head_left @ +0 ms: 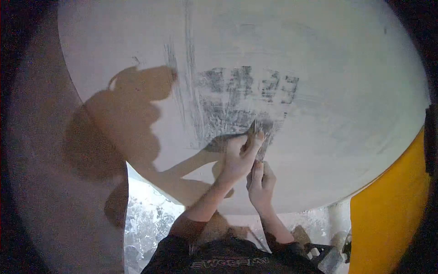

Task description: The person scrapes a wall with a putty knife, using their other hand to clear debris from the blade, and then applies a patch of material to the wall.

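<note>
My left hand [242, 153] is closed, thumb up, around a flat grey scraper-like blade [263, 150] with a worn, smeared face. Just below and to the right, my right hand [261, 185] is closed at the lower end of the same blade, thumb along it. The blade's upper end lies over dark grey smudges on a large white curved panel [328, 137]. Part of the blade is hidden behind my left fingers.
Dark streaks and blotches [228, 86] mark the panel's middle. My shadow [114, 123] falls across its left side. A yellow surface [392, 205] borders the lower right. Below the panel lies a pale, stained floor [150, 223], with a dark object [319, 251] near my right elbow.
</note>
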The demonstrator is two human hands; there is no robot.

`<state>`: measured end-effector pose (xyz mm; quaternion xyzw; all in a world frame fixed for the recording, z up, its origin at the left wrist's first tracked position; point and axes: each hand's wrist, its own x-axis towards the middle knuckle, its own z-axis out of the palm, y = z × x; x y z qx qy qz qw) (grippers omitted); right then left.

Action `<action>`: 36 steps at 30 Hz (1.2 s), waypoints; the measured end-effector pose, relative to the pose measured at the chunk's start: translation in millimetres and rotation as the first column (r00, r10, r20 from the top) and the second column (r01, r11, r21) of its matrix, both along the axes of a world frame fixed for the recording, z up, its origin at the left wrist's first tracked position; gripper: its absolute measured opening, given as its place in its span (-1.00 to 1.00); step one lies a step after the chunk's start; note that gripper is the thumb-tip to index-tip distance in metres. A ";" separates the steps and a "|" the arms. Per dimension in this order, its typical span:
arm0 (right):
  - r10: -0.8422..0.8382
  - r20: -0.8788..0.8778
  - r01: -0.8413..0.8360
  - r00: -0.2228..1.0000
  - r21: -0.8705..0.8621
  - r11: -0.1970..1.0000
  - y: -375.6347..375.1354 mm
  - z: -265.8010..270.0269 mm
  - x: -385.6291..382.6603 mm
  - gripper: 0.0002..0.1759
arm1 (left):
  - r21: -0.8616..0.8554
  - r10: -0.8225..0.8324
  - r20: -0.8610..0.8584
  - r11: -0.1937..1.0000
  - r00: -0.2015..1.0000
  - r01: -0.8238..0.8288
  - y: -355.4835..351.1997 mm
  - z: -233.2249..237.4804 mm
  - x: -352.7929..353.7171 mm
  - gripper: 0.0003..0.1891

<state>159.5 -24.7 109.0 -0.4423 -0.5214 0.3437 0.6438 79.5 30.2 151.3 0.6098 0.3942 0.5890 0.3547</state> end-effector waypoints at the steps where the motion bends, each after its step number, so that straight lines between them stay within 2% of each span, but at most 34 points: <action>1: -0.001 -0.002 0.001 1.000 0.002 1.000 -3.9 -14.4 2.5 -0.61 | -0.096 -0.034 0.042 0.995 0.999 0.038 -6.2 -11.7 2.6 -0.59; 3: 0.032 -0.023 -0.034 0.999 -0.119 0.992 -9.6 -36.0 7.5 -0.67 | -0.135 -0.019 0.021 0.991 1.000 0.021 -9.7 -25.1 3.1 -0.57; 5: -0.011 0.022 0.012 1.000 -0.051 0.999 -1.3 -33.1 5.6 -0.66 | -0.188 -0.013 -0.002 0.982 1.000 0.012 -8.5 -27.3 3.2 -0.54; 6: -0.053 0.066 0.052 0.996 0.018 0.999 3.1 -24.8 5.2 -0.62 | -0.108 0.002 0.003 0.994 1.000 -0.002 -4.3 -10.6 3.3 -0.54; 7: -0.052 0.068 0.052 0.996 0.009 0.999 6.8 -8.3 6.2 -0.62 | -0.029 0.018 0.008 0.999 1.000 -0.018 -0.5 8.5 3.0 -0.55; 8: 0.020 0.018 -0.020 1.000 0.035 0.999 9.2 14.7 6.6 -0.62 | 0.050 0.035 0.014 0.998 0.999 -0.035 -1.5 21.8 2.2 -0.56; 9: 0.094 -0.031 -0.091 0.995 0.067 0.994 6.0 29.1 6.8 -0.61 | 0.042 0.037 0.012 0.998 0.999 -0.037 -7.3 32.0 -1.1 -0.56; 10: 0.095 -0.033 -0.093 0.995 0.061 0.994 1.0 34.2 6.3 -0.61 | -0.013 -0.005 0.035 1.000 0.999 0.006 -10.7 41.9 -8.1 -0.59; 11: 0.097 0.044 -0.100 0.994 0.068 0.993 -4.5 38.7 7.8 -0.64 | -0.063 -0.047 0.058 0.997 0.997 0.051 -13.6 46.2 -14.3 -0.62; 12: 0.097 0.122 -0.107 0.988 0.076 0.991 -6.9 40.0 9.8 -0.67 | -0.065 -0.047 0.054 0.997 0.997 0.050 -17.8 37.8 -21.3 -0.62; 13: 0.097 0.120 -0.107 0.988 0.079 0.991 -10.1 27.8 12.6 -0.67 | -0.086 -0.091 0.069 0.992 0.993 0.097 -24.8 19.9 -30.4 -0.65; 15: -0.162 0.346 0.086 0.924 0.224 0.971 -22.1 -25.0 18.6 -0.78 | -0.182 -0.153 0.095 0.969 0.984 0.168 -37.1 -22.0 -52.8 -0.69; 16: -0.166 0.431 0.069 0.887 0.232 0.970 -23.7 -51.9 18.6 -0.79 | -0.259 -0.168 0.107 0.947 0.980 0.191 -41.2 -49.4 -66.0 -0.69; 17: -0.172 0.510 0.052 0.843 0.240 0.969 -24.9 -72.1 17.4 -0.80 | -0.267 -0.132 0.076 0.952 0.988 0.147 -34.5 -91.9 -80.3 -0.70; 18: -0.169 0.504 0.052 0.847 0.236 0.970 -29.7 -81.3 16.7 -0.80 | -0.280 -0.094 0.045 0.955 0.995 0.103 -31.5 -122.7 -90.3 -0.70; 19: -0.137 0.535 0.079 0.834 0.130 0.988 -34.0 -88.6 16.2 -0.80 | -0.285 -0.093 0.036 0.953 0.995 0.099 -37.7 -126.1 -93.8 -0.70; 20: -0.103 0.564 0.106 0.819 0.027 0.994 -35.9 -92.9 15.8 -0.80 | -0.335 -0.076 -0.153 0.942 0.985 0.021 -40.7 -127.2 -96.7 -0.69; 21: -0.084 0.508 0.091 0.857 0.010 0.996 -40.6 -89.0 16.5 -0.80 | -0.366 -0.064 -0.334 0.928 0.940 -0.067 -41.6 -126.0 -98.1 -0.67; 22: -0.076 0.506 0.086 0.859 0.005 0.996 -39.2 -89.3 17.1 -0.80 | -0.371 -0.061 -0.336 0.926 0.940 -0.073 -44.5 -115.2 -93.9 -0.67; 24: 0.161 0.244 -0.115 0.956 -0.190 0.975 -38.3 -93.9 21.1 -0.79 | -0.220 -0.063 -0.163 0.975 0.985 0.026 -48.9 -95.2 -71.6 -0.65; 25: 0.179 0.385 -0.190 0.905 -0.010 0.982 -35.2 -101.2 23.4 -0.75 | -0.187 -0.104 -0.004 0.977 0.995 0.102 -47.2 -95.2 -60.0 -0.64; 26: 0.185 0.386 -0.195 0.904 -0.014 0.981 -34.6 -103.6 24.9 -0.75 | -0.192 -0.099 -0.002 0.977 0.995 0.097 -42.2 -97.8 -54.5 -0.64; 27: 0.316 0.152 -0.300 0.936 -0.120 0.946 -34.4 -93.8 24.0 -0.73 | -0.168 -0.128 -0.078 0.979 0.989 0.113 -36.0 -102.8 -50.3 -0.66; 28: 0.406 -0.099 -0.418 0.909 -0.196 0.887 -34.1 -87.1 22.6 -0.71 | -0.145 -0.155 -0.154 0.980 0.976 0.133 -32.8 -93.9 -43.9 -0.67; 29: 0.409 -0.099 -0.421 0.907 -0.200 0.885 -34.0 -85.1 19.6 -0.71 | -0.194 -0.128 -0.084 0.975 0.988 0.109 -37.0 -82.9 -33.3 -0.68; 31: 0.323 -0.203 -0.364 0.924 -0.212 0.907 -31.5 -83.1 11.9 -0.69 | -0.205 -0.139 -0.119 0.972 0.983 0.113 -34.3 -83.7 -30.9 -0.67; 34: 0.334 -0.302 -0.390 0.893 -0.148 0.909 -25.6 -86.6 10.0 -0.68 | -0.258 -0.116 -0.131 0.963 0.985 0.079 -32.4 -86.0 -27.1 -0.65; 36: 0.327 -0.294 -0.381 0.898 -0.150 0.913 -21.8 -98.8 8.8 -0.68 | -0.303 -0.077 -0.112 0.952 0.991 0.040 -28.3 -93.4 -21.9 -0.64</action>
